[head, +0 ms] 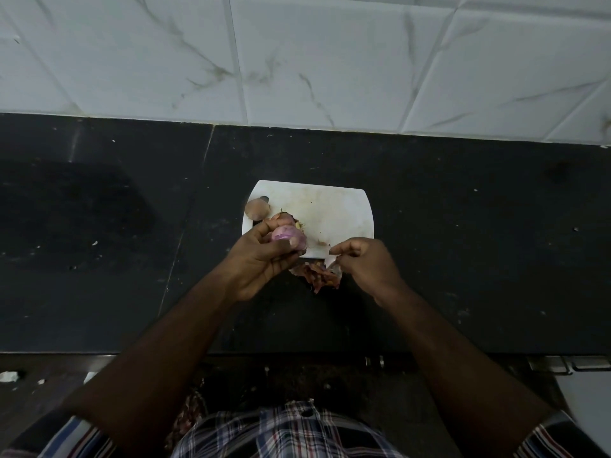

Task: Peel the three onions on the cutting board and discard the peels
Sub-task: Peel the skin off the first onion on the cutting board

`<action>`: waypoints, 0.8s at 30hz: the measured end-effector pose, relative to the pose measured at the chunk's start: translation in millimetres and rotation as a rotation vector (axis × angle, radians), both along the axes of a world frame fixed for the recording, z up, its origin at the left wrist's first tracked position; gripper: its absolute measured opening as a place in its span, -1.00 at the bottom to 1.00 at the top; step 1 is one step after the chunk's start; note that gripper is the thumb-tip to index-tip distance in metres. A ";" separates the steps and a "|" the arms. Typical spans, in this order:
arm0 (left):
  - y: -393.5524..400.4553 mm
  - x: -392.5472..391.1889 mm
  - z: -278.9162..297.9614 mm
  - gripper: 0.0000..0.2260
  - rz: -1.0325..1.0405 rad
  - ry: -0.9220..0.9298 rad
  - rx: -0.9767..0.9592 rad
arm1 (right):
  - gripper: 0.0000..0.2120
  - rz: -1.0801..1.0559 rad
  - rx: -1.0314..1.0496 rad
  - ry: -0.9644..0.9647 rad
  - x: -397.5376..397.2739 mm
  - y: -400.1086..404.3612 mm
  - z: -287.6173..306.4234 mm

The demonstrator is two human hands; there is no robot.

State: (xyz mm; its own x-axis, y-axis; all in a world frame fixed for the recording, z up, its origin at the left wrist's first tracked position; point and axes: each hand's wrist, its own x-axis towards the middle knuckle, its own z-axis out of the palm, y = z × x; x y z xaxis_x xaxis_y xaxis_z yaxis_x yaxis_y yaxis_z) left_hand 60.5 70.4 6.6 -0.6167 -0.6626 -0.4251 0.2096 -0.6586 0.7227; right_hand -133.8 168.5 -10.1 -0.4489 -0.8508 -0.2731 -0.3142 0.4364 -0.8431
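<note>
A white cutting board [330,206] lies on the black counter. My left hand [261,259] grips a purple, mostly peeled onion [287,235] over the board's near left corner. A brown unpeeled onion [257,208] sits at the board's left edge, and another one [283,219], partly hidden, lies behind the held onion. My right hand [363,262] pinches a pale strip of peel [332,259] just off the board's near edge. Below it a heap of reddish peels [322,276] lies on the counter.
The black counter [479,242] stretches wide on both sides of the board. A white marble-tiled wall [297,61] rises behind it. The counter's front edge runs just below my forearms, with the floor beneath.
</note>
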 end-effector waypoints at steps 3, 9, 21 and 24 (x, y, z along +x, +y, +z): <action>-3.8 2.6 -2.4 -0.50 -0.025 -0.022 -0.061 | -0.72 0.111 -0.008 0.161 1.5 -2.4 9.4; -9.5 3.7 -0.5 -0.32 -0.113 -0.144 -0.245 | -0.58 0.315 -0.228 -0.041 20.0 -12.3 40.9; -1.9 6.7 -1.2 -0.41 -0.162 -0.018 -0.250 | -0.77 0.173 -0.213 -0.125 22.8 -13.8 42.9; -1.0 3.8 -0.9 -0.34 -0.191 -0.052 -0.279 | -0.75 0.193 -0.193 -0.029 21.6 -15.4 46.5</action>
